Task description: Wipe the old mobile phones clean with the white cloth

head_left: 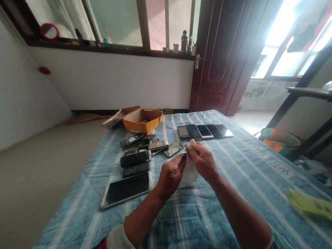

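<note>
My left hand (170,174) and my right hand (203,159) meet above the middle of the blue striped cloth (233,180). Both are closed on a white wipe cloth (189,169) held between them. A dark thin object, probably a phone, seems pinched at the left fingertips, mostly hidden by the wipe. Just beyond the hands lies a small silver phone (173,148). A large tablet-like phone (126,189) lies flat to the left of my left forearm.
A row of several smartphones (204,131) lies at the far side. A pile of old keypad phones (141,152) sits left of centre. An open orange cardboard box (143,121) stands at the far left edge. A yellow-green packet (308,204) lies at right.
</note>
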`<move>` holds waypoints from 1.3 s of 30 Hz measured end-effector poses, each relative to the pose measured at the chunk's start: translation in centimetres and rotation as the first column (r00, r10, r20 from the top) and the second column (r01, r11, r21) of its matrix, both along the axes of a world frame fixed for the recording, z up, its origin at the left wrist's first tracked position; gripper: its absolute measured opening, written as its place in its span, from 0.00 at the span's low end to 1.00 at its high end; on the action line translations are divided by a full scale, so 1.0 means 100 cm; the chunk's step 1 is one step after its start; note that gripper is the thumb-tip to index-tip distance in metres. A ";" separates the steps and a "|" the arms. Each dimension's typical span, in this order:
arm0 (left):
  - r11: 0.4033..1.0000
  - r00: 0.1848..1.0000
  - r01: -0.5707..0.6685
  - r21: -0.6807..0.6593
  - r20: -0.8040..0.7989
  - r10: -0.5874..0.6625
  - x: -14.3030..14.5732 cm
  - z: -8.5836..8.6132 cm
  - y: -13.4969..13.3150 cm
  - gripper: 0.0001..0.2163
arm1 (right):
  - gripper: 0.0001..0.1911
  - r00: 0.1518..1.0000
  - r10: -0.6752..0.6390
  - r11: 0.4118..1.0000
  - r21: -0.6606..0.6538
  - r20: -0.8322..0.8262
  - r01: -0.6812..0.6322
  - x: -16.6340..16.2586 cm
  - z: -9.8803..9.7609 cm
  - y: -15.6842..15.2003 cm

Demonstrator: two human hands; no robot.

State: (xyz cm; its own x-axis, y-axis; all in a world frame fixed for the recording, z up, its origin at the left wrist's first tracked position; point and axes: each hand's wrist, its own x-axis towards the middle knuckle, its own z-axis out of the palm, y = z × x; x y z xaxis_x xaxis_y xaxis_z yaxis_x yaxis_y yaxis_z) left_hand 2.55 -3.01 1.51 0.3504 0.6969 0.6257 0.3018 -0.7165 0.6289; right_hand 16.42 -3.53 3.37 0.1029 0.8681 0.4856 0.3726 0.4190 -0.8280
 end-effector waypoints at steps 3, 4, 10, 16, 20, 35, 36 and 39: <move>1.000 1.000 0.000 -0.006 -0.003 0.000 0.001 0.000 0.000 0.13 | 0.13 0.993 0.015 0.997 -0.072 -0.116 -0.023 0.004 -0.002 0.004; 1.000 1.000 -0.002 -0.008 -0.002 0.002 0.001 0.001 -0.001 0.13 | 0.13 0.989 0.016 0.995 -0.090 -0.150 -0.030 0.004 -0.002 0.004; 0.998 1.000 -0.018 -0.059 0.011 0.019 0.000 0.000 -0.001 0.13 | 0.14 0.914 0.023 0.967 -0.222 -0.406 -0.123 0.005 0.003 0.001; 0.986 1.000 -0.012 -0.166 0.018 0.015 -0.002 0.004 -0.004 0.14 | 0.16 0.861 -0.013 0.965 -0.232 -0.508 -0.123 0.003 -0.001 0.004; 0.976 1.000 -0.005 -0.216 0.026 0.011 0.002 0.010 -0.006 0.15 | 0.15 0.862 0.006 0.970 -0.208 -0.507 -0.129 -0.002 -0.001 0.004; 0.957 0.983 -0.180 -0.229 0.000 0.185 0.006 0.006 0.003 0.15 | 0.08 0.554 0.022 0.905 -0.219 -0.832 -0.365 0.009 -0.001 0.013; 0.955 0.982 -0.182 -0.233 -0.001 0.187 0.006 0.007 0.003 0.15 | 0.08 0.547 0.017 0.904 -0.221 -0.837 -0.365 0.009 -0.001 0.013; 0.955 0.982 -0.185 -0.232 0.002 0.191 0.006 0.008 0.001 0.15 | 0.17 0.530 -0.022 0.910 -0.237 -0.848 -0.341 0.009 0.002 0.011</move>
